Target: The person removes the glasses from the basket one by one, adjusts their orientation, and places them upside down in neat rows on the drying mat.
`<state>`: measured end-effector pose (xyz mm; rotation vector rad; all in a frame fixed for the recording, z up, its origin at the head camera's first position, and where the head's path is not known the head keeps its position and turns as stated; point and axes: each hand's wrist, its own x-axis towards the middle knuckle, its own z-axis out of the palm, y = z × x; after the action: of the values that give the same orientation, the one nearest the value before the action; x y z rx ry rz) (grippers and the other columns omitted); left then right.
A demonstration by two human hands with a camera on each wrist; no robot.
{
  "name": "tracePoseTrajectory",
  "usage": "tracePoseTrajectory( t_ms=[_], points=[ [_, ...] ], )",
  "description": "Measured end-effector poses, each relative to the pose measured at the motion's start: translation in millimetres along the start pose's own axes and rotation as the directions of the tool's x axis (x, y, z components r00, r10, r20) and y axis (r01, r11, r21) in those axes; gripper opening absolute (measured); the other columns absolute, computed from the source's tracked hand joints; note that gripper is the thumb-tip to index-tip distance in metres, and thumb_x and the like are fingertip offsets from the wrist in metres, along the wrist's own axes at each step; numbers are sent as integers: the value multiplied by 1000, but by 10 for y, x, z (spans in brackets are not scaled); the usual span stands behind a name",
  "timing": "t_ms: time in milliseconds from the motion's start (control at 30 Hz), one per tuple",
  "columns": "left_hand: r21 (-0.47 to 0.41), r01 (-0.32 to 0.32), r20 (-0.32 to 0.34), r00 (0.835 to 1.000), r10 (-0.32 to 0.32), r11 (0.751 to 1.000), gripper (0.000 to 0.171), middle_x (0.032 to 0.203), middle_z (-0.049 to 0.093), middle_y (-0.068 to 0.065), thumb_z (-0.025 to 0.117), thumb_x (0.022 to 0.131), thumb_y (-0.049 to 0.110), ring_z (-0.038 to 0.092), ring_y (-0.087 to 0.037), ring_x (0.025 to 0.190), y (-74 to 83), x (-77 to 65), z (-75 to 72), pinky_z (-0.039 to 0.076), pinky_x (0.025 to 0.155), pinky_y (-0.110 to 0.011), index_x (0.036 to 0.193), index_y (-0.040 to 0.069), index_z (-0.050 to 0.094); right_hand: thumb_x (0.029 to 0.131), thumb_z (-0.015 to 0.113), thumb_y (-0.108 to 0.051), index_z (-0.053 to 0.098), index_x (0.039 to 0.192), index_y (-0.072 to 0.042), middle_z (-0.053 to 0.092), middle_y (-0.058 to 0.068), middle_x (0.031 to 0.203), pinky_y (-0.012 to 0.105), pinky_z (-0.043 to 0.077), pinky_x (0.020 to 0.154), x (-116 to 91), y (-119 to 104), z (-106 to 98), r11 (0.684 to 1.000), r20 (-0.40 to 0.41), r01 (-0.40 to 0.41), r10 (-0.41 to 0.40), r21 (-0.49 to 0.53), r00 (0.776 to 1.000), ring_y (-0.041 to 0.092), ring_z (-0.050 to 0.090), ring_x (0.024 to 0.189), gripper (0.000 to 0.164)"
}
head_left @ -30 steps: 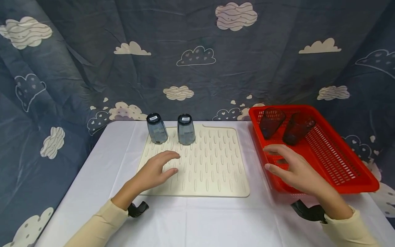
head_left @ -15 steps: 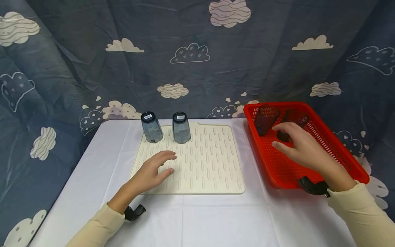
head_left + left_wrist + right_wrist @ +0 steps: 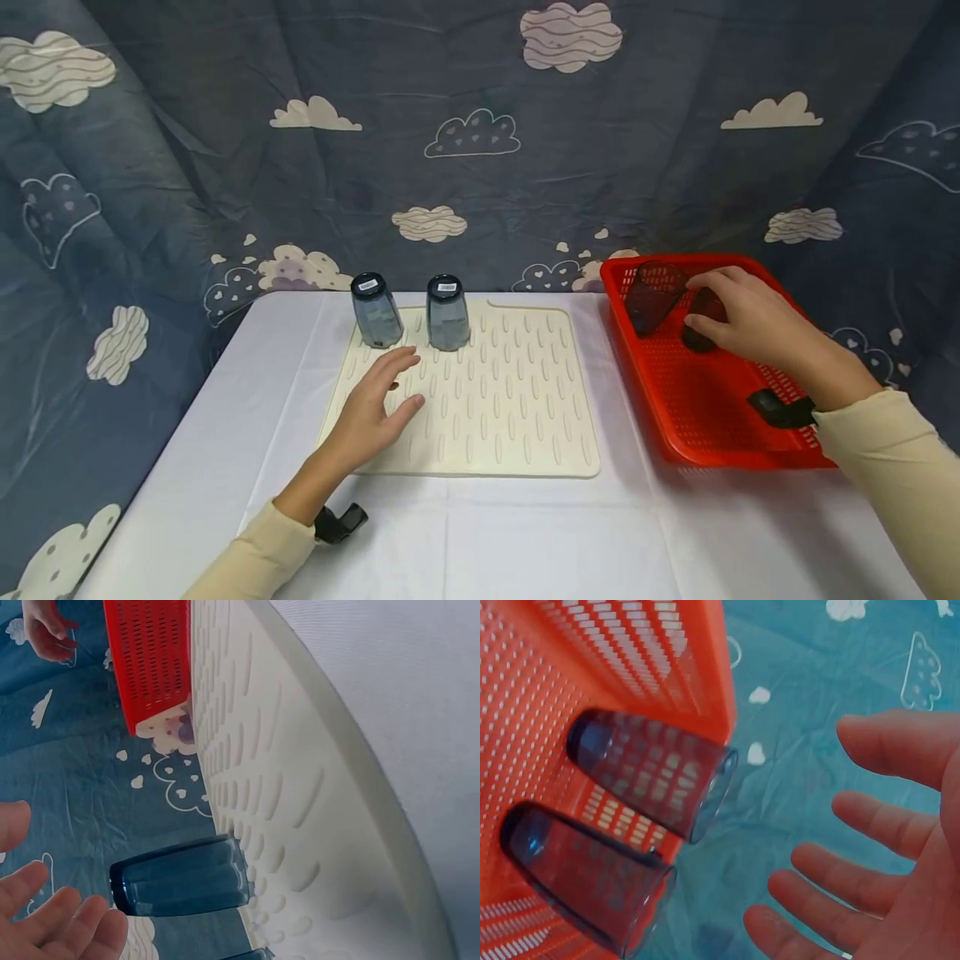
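My left hand (image 3: 371,417) hovers over the cream ridged drying mat (image 3: 517,400), fingers spread and holding nothing. Two blue-grey tinted glasses stand upside down at the mat's back left: the left glass (image 3: 377,321) and the right glass (image 3: 448,321). In the left wrist view, one glass (image 3: 184,877) is just past my fingertips. My right hand (image 3: 761,321) is above the red basket (image 3: 705,417), hiding part of the nearer tinted glass (image 3: 699,337). Beside that leans another glass (image 3: 651,304), mouth up. The right wrist view shows my spread fingers (image 3: 840,877) apart from both glasses.
A white cloth (image 3: 525,533) covers the table. The basket's perforated walls stand up around its glasses, at the table's right side. Behind the table hangs a dark blue curtain (image 3: 637,167) with a cloud pattern.
My right hand has moved forward from the basket's near left side to above the glasses. My left hand has stayed over the mat, its fingers tilting upward slightly.
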<state>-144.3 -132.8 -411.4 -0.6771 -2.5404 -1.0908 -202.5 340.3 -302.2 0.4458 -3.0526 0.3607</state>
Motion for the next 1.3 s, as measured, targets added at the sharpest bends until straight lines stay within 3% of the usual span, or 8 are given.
tracePoseTrajectory(
  t_ms=[233,567,867,1133,1300],
  points=[
    [-22,41,30,999,-41,999,50,148,50,-14,70,90,9,55,-31,131,-32,-54,34,56,93,-45,137,2,54,93,67,-22,47,136,5,40,35,138,72,34,103,119,210,-1,997,46,-76,77,-10,996,52,38,126,55],
    [-57,47,16,999,-46,997,50,146,52,-12,70,90,8,58,-30,126,-22,-60,73,57,92,-44,137,4,54,96,58,-27,38,140,11,37,41,135,75,31,102,421,695,-92,987,62,-155,158,-42,986,59,35,123,61],
    [-82,34,12,999,-34,996,46,137,62,-11,69,89,6,60,-29,125,3,-63,128,55,95,-45,134,6,59,95,58,-33,28,143,16,30,46,137,77,28,103,390,1115,-54,971,103,-234,237,-43,966,62,30,124,75],
    [-190,122,107,989,-104,974,46,131,67,-9,65,93,9,62,-28,124,45,-51,179,52,99,-50,138,7,53,92,54,-61,23,143,19,41,45,130,75,39,95,354,1314,144,942,59,-330,326,65,943,61,45,113,100],
    [-207,149,141,983,-121,967,48,130,68,-9,64,95,10,61,-27,126,72,-61,210,51,101,-49,140,5,49,91,50,-66,25,145,14,43,44,133,74,39,96,365,1296,282,917,54,-370,366,149,929,60,46,115,100]
  ],
)
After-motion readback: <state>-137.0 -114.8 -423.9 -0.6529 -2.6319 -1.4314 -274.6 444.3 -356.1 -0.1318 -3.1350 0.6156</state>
